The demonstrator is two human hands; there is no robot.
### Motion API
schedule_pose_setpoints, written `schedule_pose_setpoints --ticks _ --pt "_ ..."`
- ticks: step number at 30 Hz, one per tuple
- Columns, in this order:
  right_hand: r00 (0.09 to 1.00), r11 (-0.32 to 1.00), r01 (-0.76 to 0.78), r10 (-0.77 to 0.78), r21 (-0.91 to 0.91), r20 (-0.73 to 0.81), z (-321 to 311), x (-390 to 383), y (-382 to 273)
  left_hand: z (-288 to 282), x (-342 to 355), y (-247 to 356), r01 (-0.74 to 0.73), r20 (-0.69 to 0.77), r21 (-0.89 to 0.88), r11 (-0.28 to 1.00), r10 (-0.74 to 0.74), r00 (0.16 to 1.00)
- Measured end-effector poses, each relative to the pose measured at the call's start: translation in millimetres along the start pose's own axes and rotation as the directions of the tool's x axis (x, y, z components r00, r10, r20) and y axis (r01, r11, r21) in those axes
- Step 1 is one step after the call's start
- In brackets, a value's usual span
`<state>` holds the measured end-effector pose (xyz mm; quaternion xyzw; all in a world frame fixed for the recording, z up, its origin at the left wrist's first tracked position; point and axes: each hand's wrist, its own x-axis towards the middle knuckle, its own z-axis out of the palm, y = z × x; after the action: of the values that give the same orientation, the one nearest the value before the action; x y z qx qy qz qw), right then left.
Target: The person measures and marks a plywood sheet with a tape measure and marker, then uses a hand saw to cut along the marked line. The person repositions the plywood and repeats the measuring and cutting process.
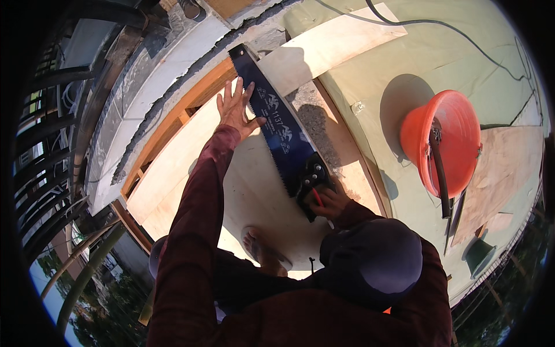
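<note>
A handsaw [277, 118] with a dark blue blade and black handle lies flat across a pale plywood board [243, 179]. My left hand [234, 110] reaches forward with its fingers spread. Its fingertips and thumb rest on the blade's toothed edge, and the rest of the hand is over the board. Beside the saw's handle, my right hand [332, 199] is closed round a slim red pencil-like stick [317, 196]. Part of the right hand is in shadow, and whether it also touches the handle I cannot tell. My bare foot [263, 248] stands on the board.
An orange bucket [416, 139] with a hammer-like tool [440, 173] in it stands at the right. A loose plywood strip [329, 46] lies ahead, and a dark cable [428, 22] crosses the far sheeting. Wooden framing [173, 121] edges the board; dark bars [52, 130] stand at left.
</note>
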<state>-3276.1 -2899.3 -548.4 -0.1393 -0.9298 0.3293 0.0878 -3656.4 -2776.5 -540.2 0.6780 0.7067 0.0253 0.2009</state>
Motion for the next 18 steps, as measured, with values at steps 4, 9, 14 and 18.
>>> schedule_pose_setpoints --ticks 4,9,14,18 --pt "1.000 0.997 -0.010 0.011 0.071 -0.021 -20 4 -2 1 1 0 0.008 -0.016 -0.037 0.999 -0.009 1.000" --pt "0.934 0.988 -0.015 0.068 0.151 -0.352 -81 50 18 -1 0 1 0.029 0.002 -0.071 0.997 -0.029 1.000" --pt "0.753 0.888 -0.251 0.430 0.386 -0.499 -117 168 85 -1 0 -1 0.031 0.007 -0.109 0.994 -0.031 0.999" --pt "0.710 0.725 -0.284 0.599 0.628 -0.370 -108 247 138 3 -3 -5 -0.036 -0.053 -0.144 0.989 0.028 0.998"
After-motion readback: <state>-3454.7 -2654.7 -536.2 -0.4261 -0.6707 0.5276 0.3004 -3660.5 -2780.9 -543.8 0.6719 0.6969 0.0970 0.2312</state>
